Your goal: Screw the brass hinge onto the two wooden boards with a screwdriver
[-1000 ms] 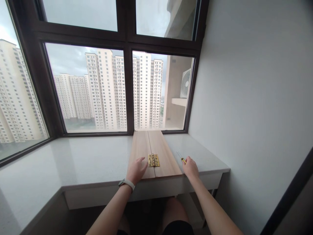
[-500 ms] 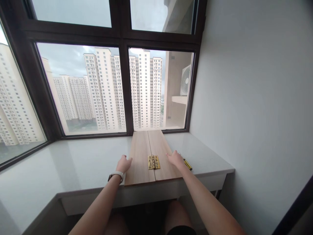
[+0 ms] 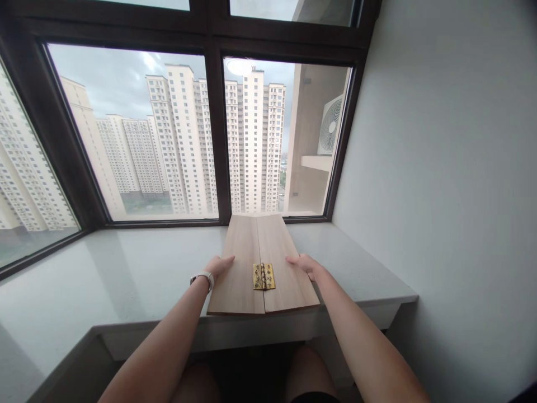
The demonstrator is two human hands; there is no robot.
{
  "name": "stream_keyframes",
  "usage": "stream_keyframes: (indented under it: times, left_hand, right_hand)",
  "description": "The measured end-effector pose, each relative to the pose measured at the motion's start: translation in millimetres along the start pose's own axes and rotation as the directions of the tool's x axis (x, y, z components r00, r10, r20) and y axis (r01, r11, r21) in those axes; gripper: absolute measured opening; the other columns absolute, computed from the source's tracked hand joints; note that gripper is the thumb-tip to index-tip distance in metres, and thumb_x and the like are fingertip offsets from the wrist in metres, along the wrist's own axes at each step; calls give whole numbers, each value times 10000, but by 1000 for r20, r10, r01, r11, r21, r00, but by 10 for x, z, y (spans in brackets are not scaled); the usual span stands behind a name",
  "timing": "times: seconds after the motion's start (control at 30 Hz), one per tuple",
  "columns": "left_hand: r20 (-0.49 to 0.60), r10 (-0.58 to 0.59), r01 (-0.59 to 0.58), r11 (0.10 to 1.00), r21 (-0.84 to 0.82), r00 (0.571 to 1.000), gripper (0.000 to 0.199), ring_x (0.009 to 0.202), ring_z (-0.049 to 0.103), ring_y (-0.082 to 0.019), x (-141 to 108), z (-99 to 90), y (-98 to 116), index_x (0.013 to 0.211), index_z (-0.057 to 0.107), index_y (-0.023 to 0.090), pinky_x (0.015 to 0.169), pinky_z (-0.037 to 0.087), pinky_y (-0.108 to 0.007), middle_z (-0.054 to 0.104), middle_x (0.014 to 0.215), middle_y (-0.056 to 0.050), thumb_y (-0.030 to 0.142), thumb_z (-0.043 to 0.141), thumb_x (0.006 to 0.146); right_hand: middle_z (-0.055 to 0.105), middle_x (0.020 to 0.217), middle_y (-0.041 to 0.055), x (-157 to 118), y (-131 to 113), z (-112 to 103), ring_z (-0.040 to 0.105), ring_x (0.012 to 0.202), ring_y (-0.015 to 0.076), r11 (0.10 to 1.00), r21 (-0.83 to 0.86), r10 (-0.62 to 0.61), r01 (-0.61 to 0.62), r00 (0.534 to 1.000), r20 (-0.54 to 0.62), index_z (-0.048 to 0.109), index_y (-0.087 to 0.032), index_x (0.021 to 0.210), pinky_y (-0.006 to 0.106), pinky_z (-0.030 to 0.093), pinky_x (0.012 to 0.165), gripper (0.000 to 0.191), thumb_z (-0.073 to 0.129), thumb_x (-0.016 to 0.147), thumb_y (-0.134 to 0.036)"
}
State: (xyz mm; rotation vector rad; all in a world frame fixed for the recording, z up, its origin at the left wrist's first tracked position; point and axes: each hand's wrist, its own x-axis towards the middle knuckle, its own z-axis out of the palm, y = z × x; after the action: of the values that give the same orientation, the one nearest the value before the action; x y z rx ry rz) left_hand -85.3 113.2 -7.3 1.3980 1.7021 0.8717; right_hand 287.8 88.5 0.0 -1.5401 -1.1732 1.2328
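On the pale bench (image 3: 155, 280), from the front edge back toward the window (image 3: 217, 145): two wooden boards (image 3: 241, 240) side by side, bridged near the front by a gold hinge (image 3: 264, 276). Left hand (image 3: 215, 266) closed on the left outer edge, right hand (image 3: 307, 263) on the right. Probably light, stiff, smooth; likely to fold or twist at the hinge. Best gripped evenly by both outer edges.
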Motion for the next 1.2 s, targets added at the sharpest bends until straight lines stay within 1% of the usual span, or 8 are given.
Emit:
stream_keyframes:
  times: [0.1, 0.27, 0.4, 0.5, 0.63, 0.8, 0.9, 1.2]
  left_hand:
    - [116, -40, 52, 993, -103, 992, 654, 874, 755, -311, -30, -12, -17, 1104, 617, 131, 680, 614, -365, 757, 1022, -195, 630, 788, 717]
    - [191, -20, 81, 944, -319, 981, 749, 907, 753, -328, -119, -44, -75, 1149, 549, 141, 690, 641, -400, 739, 1104, -205, 547, 903, 628]
    - [263, 47, 78, 892, -445, 964, 720, 915, 756, -337, -302, -95, -117, 1135, 544, 167, 700, 653, -424, 740, 1111, -186, 532, 913, 637]
    - [247, 102, 40, 859, -510, 964, 713, 908, 759, -332, -470, -145, -59, 1136, 541, 178, 700, 658, -428, 739, 1113, -179, 519, 923, 639]
    - [197, 225, -79, 824, -560, 954, 690, 953, 754, -313, -657, -241, 173, 1150, 527, 195, 748, 661, -420, 723, 1169, -174, 510, 913, 672]
    - [143, 349, -213, 797, -565, 926, 689, 999, 743, -291, -840, -389, 549, 1213, 506, 202, 799, 654, -401, 709, 1220, -168, 525, 873, 726]
    - [64, 391, -296, 784, -545, 918, 738, 986, 745, -280, -933, -466, 740, 1256, 498, 203, 802, 651, -395, 717, 1205, -155, 532, 874, 713]
    - [-22, 548, -482, 716, -504, 836, 736, 1056, 718, -287, -1194, -679, 1166, 1300, 482, 197, 841, 630, -385, 698, 1244, -135, 525, 826, 738]
  right_hand:
    - [766, 1022, 177, 24, -3, 17, 741, 901, 305, 994, 86, 54, -65, 992, 117, 687, -94, 1055, 411, 630, 743, 607, 925, 615, -439]
    - [763, 1038, 170, -26, 23, 36, 744, 893, 302, 990, 137, 23, -35, 996, 88, 670, -94, 1067, 401, 633, 734, 627, 938, 592, -404]
    - [761, 1051, 166, -218, 69, 55, 745, 884, 307, 974, 226, -23, -1, 995, 101, 646, -113, 1111, 416, 637, 723, 632, 925, 618, -393]
    - [754, 1087, 165, -392, 23, 48, 744, 886, 302, 962, 268, -80, 52, 992, 94, 618, -136, 1156, 418, 638, 719, 644, 910, 650, -408]
    - [745, 1125, 157, -596, -172, -9, 741, 895, 294, 947, 281, -174, 156, 984, 43, 583, -166, 1203, 416, 638, 724, 667, 901, 667, -406]
    - [732, 1174, 135, -859, -499, -118, 737, 943, 297, 905, 290, -322, 310, 947, -6, 567, -200, 1221, 426, 640, 766, 655, 875, 699, -449]
    - [728, 1192, 131, -1016, -675, -158, 738, 956, 303, 880, 291, -382, 376, 923, -40, 551, -214, 1238, 433, 638, 796, 697, 886, 678, -459]
    - [734, 1183, 109, -1297, -997, -228, 722, 1015, 306, 805, 290, -510, 518, 853, -108, 555, -215, 1248, 429, 618, 843, 756, 901, 632, -486]
